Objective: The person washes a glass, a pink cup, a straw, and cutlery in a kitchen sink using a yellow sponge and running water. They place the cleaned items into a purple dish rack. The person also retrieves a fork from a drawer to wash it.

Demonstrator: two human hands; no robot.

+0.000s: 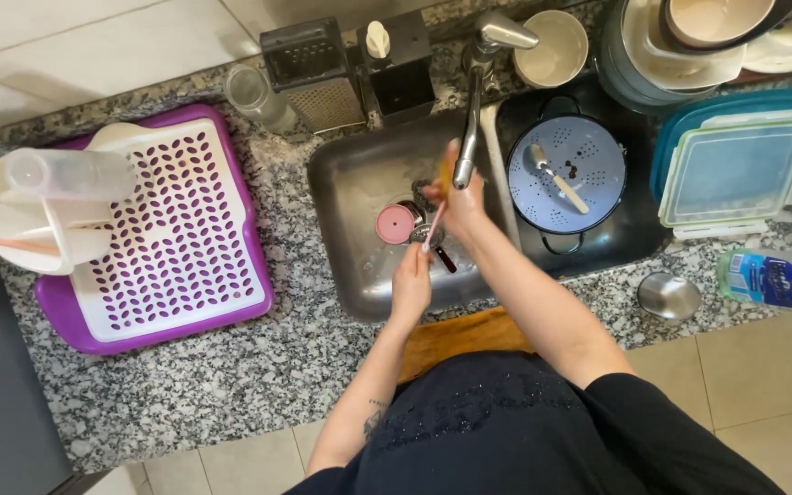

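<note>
Left hand [412, 280]: closed on the lower end of a pink straw [432, 229] over the sink [359, 174]. Right hand [458, 197]: pinched on its upper end under the tap [471, 119]. Risk: wet straw slips, drops beside the pink lid [395, 223] below.

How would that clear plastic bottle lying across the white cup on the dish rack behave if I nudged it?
The clear plastic bottle lies on its side across the white cup, so it would probably roll off. It looks empty and thin-walled, so likely light. It may be wet and a bit slippery, sitting on the drying rack.
</note>
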